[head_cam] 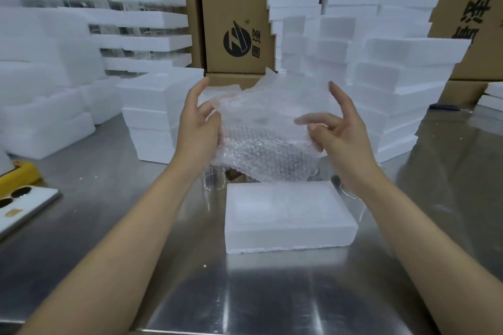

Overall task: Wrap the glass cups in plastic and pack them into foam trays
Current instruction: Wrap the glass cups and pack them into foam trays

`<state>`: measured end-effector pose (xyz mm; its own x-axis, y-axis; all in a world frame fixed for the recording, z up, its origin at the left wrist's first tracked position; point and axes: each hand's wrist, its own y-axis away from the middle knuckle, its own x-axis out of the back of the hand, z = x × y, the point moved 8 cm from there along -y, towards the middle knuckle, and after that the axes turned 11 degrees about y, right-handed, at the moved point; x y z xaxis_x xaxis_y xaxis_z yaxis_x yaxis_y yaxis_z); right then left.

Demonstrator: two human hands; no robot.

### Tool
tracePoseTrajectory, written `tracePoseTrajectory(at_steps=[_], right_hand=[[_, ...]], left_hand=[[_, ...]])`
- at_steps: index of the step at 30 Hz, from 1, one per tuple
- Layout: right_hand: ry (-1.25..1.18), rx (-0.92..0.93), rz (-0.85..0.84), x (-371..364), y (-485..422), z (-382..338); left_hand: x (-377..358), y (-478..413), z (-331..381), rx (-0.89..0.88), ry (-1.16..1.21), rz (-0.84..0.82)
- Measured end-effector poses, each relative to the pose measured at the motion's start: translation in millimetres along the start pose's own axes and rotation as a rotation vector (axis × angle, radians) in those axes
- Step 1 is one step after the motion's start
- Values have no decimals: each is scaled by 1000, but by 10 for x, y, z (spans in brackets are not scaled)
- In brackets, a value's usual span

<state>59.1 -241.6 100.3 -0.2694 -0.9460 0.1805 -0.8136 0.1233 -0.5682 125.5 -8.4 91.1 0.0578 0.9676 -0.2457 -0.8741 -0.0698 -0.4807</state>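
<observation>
A sheet of clear bubble wrap (266, 133) hangs in the air above the steel table, held at both sides. My left hand (197, 125) pinches its left edge between thumb and fingers. My right hand (337, 128) pinches its right edge with thumb and curled fingers, forefinger raised. Whether a cup lies inside the sheet cannot be told. Below it a white foam tray (288, 231) lies on the table. A clear glass cup (213, 179) stands just behind the tray's left corner. Another glass cup (351, 193) shows partly behind my right wrist.
Tall stacks of white foam trays stand at the back right (394, 49), centre left (155, 117) and far left (40, 76). Cardboard boxes (234, 13) line the back. A yellow device (16, 174) and a white phone (21, 204) lie at the left edge.
</observation>
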Motion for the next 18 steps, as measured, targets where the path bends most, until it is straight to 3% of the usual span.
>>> tracePoseTrajectory(at_steps=[4,6,10,12,15,18], right_hand=[[23,-22,-26,-60,-19,41],[13,-47,-46,-97,-10,69],[176,-77,-122,-191,9,114],[389,-25,-235,-317,63,134],[652,32,-421,-532,178,226],[741,89,-505,-662,230,244]], left_hand=[[-2,-49,-84,108,-101,-97],[13,-59,-46,78,-132,-83],[327,-100,-30,56,17,284],[444,-83,-70,74,45,402],[418,-68,-128,120,-119,342],[298,-59,-180,133,-218,213]])
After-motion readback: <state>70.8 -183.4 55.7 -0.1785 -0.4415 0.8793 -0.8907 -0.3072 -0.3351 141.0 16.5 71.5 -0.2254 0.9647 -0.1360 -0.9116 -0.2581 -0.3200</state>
